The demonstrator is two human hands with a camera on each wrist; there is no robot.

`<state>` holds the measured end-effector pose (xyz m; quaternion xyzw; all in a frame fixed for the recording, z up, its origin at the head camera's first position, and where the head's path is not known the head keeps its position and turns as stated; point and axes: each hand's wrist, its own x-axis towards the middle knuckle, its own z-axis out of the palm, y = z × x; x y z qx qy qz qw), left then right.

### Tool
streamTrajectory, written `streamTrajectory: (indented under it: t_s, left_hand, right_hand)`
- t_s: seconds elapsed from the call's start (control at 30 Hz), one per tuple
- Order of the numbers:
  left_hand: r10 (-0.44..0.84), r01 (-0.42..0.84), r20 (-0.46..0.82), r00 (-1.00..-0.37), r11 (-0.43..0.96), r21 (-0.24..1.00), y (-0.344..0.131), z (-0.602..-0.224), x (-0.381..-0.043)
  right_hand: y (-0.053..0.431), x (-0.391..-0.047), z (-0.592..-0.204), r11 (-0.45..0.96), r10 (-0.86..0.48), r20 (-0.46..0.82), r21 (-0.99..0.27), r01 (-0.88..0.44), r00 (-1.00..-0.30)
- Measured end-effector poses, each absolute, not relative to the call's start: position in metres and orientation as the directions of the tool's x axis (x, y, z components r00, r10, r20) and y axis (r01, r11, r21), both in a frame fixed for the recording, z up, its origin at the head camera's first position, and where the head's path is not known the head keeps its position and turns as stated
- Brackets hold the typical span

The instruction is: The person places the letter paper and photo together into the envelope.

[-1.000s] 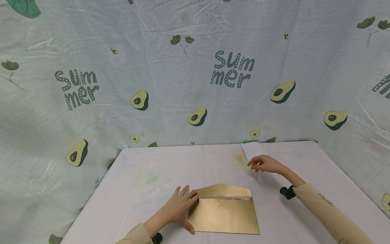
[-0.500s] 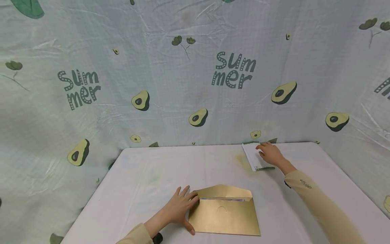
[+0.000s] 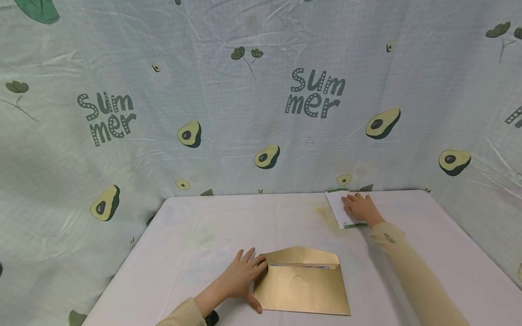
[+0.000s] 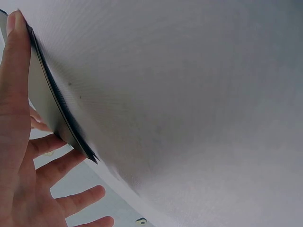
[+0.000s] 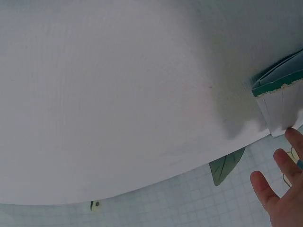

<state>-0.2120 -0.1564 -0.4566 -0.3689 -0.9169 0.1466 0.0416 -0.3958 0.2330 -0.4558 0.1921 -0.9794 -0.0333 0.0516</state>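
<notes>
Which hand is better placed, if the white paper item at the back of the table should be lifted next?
Right, most likely. The right hand is over the white paper item, while the left hand is farther away from it, touching the golden envelope.

Envelope (image 3: 302, 290), near centre: looks like stiff paper or card, metallic gold face, smooth, satin sheen rather than mirror. Strip (image 3: 301, 266) showing in its mouth: material too small to tell. Pad (image 3: 336, 209), far right: white paper, matt; green end band has a ragged, chipped-looking border in the right wrist view. Surface (image 3: 244, 224): pale, matt, finely ribbed close up; cloth or textured film, can't tell. Backdrop (image 3: 228, 104): thin printed sheet, fabric-like, fine grid close up, creased, faint shine on the wrinkles at left and right. Sleeves (image 3: 412, 267): beige cloth, matt, smooth. Wrist piece (image 3: 211, 318), near left: black, looks like plastic, low gloss.
</notes>
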Motion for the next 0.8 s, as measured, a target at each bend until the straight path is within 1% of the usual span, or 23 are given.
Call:
streamTrajectory:
  t_s: [0.13,0.43,0.67,0.8]
  left_hand:
    - [0.689,0.666,-0.035,-0.723,0.684,-0.299,-0.157,-0.457,-0.213]
    - [0.683,0.663,-0.048,-0.729,0.687,-0.298,-0.157,-0.455,-0.213]
    - [0.678,0.659,-0.052,-0.733,0.689,-0.302,-0.156,-0.454,-0.212]
    - [0.680,0.660,-0.047,-0.732,0.690,-0.296,-0.156,-0.454,-0.212]
  right_hand:
    - [0.232,-0.394,-0.458,0.930,-0.364,0.047,0.076,-0.360,-0.930]
    - [0.231,-0.392,-0.462,0.914,-0.399,0.138,0.132,-0.383,-0.906]
    - [0.235,-0.391,-0.468,0.938,-0.345,0.104,0.075,-0.339,-0.933]
    - [0.238,-0.388,-0.469,0.934,-0.356,0.105,0.067,-0.351,-0.929]
